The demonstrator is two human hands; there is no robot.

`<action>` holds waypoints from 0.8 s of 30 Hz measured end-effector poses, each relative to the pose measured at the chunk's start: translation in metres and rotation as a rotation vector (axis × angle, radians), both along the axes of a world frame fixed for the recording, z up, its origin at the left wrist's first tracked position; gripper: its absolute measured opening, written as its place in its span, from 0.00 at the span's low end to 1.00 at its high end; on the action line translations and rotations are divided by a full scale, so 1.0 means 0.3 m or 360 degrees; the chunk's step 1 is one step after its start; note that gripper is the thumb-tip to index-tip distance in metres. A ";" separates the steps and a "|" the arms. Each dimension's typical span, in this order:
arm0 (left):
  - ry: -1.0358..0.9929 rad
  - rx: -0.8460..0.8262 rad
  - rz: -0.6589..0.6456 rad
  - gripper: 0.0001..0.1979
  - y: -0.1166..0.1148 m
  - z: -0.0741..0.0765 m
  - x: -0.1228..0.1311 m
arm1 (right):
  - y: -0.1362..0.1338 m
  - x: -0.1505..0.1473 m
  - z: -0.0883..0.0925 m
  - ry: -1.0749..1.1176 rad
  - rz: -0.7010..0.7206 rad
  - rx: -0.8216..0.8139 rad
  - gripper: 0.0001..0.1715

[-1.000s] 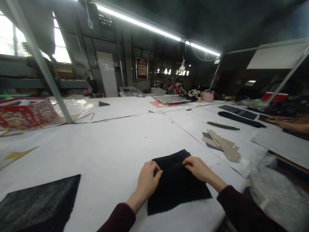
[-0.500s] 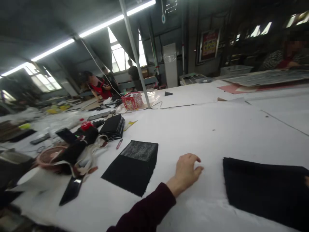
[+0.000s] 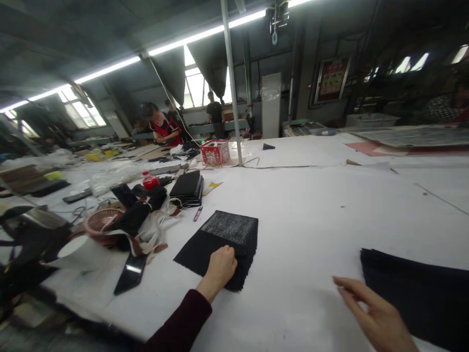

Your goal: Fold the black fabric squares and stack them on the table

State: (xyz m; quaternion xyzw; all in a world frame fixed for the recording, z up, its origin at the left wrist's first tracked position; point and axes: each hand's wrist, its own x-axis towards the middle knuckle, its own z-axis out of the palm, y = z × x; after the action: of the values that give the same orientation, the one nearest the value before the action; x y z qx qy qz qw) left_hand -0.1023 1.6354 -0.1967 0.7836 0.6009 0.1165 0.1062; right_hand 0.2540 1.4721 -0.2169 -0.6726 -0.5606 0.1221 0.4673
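White worktable (image 3: 300,220) bears a grey-speckled black cloth (image 3: 198,252) under the nearer left hand (image 3: 222,266) — fingertips seemingly pinched on its top layer, speckled end beyond them — while the right hand (image 3: 377,310), empty, fingers part-curled, hangs near black fabric layers (image 3: 428,298).

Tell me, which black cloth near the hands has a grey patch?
The left cloth, under the left hand: its far part is speckled grey, while the right cloth shows only plain black.

Left sleeve (image 3: 181,320) dark maroon, seemingly plain, straight cuff (image 3: 202,302); left hand (image 3: 222,265), right hand (image 3: 377,309) bare.
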 end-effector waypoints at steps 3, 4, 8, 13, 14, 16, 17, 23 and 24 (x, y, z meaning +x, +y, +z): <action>-0.0165 -0.0084 -0.0039 0.09 0.040 0.009 -0.042 | 0.085 -0.249 0.005 0.0054 0.0454 -0.0128 0.17; -0.0240 -0.0125 -0.0052 0.09 0.053 0.011 -0.061 | 0.119 -0.323 0.008 0.0033 0.0584 -0.0142 0.16; -0.0581 -0.0278 -0.0083 0.09 0.097 0.001 -0.125 | 0.266 -0.543 0.026 -0.0182 0.0859 -0.0100 0.16; -0.1149 -0.0472 -0.0020 0.04 0.125 -0.038 -0.148 | 0.431 -0.692 0.014 -0.0799 0.0797 -0.0079 0.17; -0.1302 -0.0518 0.0014 0.03 0.131 -0.044 -0.159 | 0.449 -0.708 0.005 -0.0866 0.0756 -0.0091 0.16; -0.1653 -0.0566 0.0129 0.04 0.144 -0.047 -0.204 | 0.470 -0.725 -0.014 -0.0900 0.0697 -0.0105 0.16; -0.1844 -0.0546 0.0217 0.05 0.151 -0.042 -0.242 | 0.473 -0.728 -0.021 -0.0890 0.0681 -0.0104 0.16; -0.2643 -0.0029 0.0782 0.07 0.111 0.102 -0.628 | 0.461 -0.730 -0.019 -0.0860 0.0596 -0.0081 0.15; -0.2709 0.0099 0.0829 0.10 0.085 0.147 -0.691 | 0.461 -0.734 -0.014 -0.0852 0.0589 -0.0083 0.14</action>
State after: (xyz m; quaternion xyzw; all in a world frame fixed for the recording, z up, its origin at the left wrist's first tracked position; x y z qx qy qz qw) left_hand -0.3098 1.6609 -0.1525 0.2726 0.4739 0.6960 0.4654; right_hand 0.0340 1.6103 -0.2211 -0.5793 -0.7730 0.0382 0.2558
